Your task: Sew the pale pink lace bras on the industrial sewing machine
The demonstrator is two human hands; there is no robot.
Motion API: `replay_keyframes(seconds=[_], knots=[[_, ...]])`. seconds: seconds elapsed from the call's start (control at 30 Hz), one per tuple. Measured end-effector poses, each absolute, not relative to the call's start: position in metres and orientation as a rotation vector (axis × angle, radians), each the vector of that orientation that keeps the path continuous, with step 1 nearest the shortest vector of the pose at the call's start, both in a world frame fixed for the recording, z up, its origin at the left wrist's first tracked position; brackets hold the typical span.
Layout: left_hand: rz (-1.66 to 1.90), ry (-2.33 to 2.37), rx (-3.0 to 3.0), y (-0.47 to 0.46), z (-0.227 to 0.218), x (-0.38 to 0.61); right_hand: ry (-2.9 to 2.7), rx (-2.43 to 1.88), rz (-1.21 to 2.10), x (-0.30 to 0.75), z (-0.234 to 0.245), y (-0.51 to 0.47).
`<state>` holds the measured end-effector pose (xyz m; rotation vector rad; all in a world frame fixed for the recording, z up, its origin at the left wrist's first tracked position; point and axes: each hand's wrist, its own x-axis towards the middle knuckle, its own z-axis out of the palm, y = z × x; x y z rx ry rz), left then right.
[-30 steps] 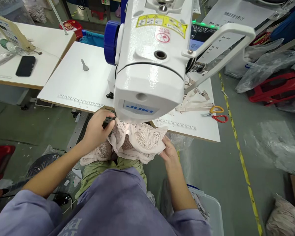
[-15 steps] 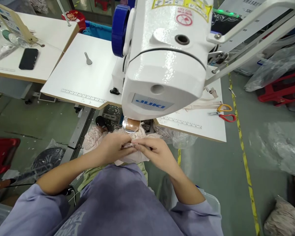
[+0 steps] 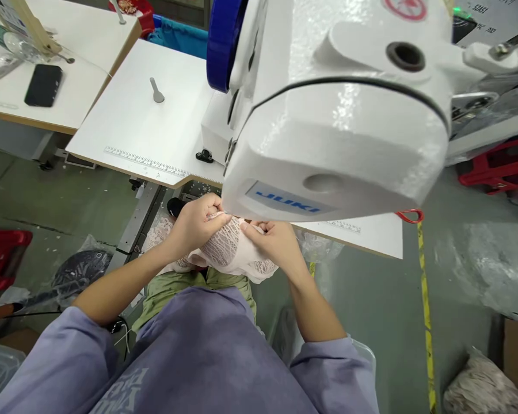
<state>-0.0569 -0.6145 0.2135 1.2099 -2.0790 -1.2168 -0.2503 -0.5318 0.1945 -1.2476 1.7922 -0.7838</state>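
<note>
My left hand [image 3: 196, 221] and my right hand [image 3: 274, 238] both pinch a pale pink lace garment [image 3: 231, 253] just under the head of a white JUKI sewing machine [image 3: 328, 115]. The fingers of both hands are closed on the fabric's upper edge. The garment hangs down over my lap, above green trousers. The needle area is hidden behind the machine head, which fills the upper right of the view.
The white sewing table [image 3: 133, 126] carries a printed ruler along its front edge and a small grey tool [image 3: 156, 92]. A second table at the left holds a black phone [image 3: 43, 84]. Red scissor handle [image 3: 410, 216] peeks out under the machine. Bags and red stools lie on the floor.
Both hands have moved up and forward with the lace garment, closer under the machine head. My head has leaned in, so the machine looks larger and hides more of the table.
</note>
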Motion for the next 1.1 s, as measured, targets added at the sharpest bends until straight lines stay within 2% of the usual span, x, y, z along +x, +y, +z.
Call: replay_keyframes(seconds=[0.3, 0.53, 0.87, 1.1], knots=[[-1.025, -2.09, 1.128, -0.632, 0.196, -0.06, 1.514, -1.144, -1.054, -0.259, 0.179, -0.545], [-0.957, -2.131, 1.126, -0.635, 0.197, -0.062, 1.597, -1.051, -1.019, -0.261, 0.177, -0.545], [-0.919, -2.162, 1.141, -0.637, 0.196, -0.051, 1.514, -1.13, -1.048, -0.258, 0.172, -0.546], [-0.941, -2.12, 1.27, -0.632, 0.184, -0.04, 1.505, -0.977, -1.039, -0.259, 0.165, -0.538]])
